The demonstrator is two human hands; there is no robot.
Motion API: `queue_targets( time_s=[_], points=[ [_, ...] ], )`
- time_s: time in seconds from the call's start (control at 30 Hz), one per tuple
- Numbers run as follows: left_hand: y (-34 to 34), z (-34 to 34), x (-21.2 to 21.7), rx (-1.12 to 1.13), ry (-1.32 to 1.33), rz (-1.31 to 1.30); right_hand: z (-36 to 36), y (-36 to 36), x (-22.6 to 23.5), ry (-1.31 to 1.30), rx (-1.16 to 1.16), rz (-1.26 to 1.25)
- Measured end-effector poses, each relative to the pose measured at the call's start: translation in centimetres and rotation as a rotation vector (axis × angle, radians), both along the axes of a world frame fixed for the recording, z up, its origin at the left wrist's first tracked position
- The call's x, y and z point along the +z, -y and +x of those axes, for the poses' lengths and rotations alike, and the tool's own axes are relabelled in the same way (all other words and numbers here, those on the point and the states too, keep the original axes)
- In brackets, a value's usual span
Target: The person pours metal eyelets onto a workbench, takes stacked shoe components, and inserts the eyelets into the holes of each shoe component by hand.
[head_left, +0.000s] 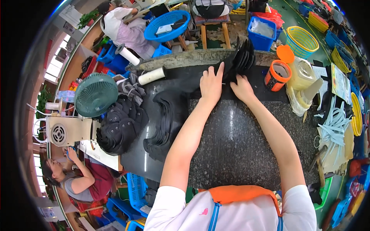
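A fanned stack of black shoe-upper-like pieces (243,57) stands at the far edge of the dark stone worktop (231,142). My left hand (211,85) lies against black material at the stack's left side, its index finger stretched forward and the others slightly bent. Close by on the right, my right hand (243,88) has its fingers curled at the near edge of the black pieces, their tips partly hidden. Left of my forearm sits a row of overlapping curved black pieces (165,119). Beyond it is a heap of black pieces with metal eyelets (122,123).
An orange pot (277,76) with its lid open and a yellowish plastic container (302,79) stand to the right. Light-blue strips (334,123) and a hammer (319,159) lie at the right edge. A green fan (96,95), a thread cone (152,76) and a seated person (83,177) are left.
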State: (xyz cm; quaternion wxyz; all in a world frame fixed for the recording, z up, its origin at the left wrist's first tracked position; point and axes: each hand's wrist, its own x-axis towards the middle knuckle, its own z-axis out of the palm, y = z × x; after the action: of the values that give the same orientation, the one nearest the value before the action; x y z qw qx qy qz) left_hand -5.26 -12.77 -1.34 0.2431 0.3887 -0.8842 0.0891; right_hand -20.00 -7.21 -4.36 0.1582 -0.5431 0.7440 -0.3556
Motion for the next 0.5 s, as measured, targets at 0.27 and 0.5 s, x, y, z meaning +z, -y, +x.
queue_targets(
  time_s=[0.27, 0.5],
  points=[
    [-7.0, 5.3, 8.3, 0.048, 0.035, 0.168, -1.0, -12.5, 0.7, -0.609, 0.278, -0.109],
    [-10.2, 22.3, 5.4, 0.592, -0.086, 0.681, 8.3, -17.2, 1.9, -0.372, 0.539, -0.229]
  ],
)
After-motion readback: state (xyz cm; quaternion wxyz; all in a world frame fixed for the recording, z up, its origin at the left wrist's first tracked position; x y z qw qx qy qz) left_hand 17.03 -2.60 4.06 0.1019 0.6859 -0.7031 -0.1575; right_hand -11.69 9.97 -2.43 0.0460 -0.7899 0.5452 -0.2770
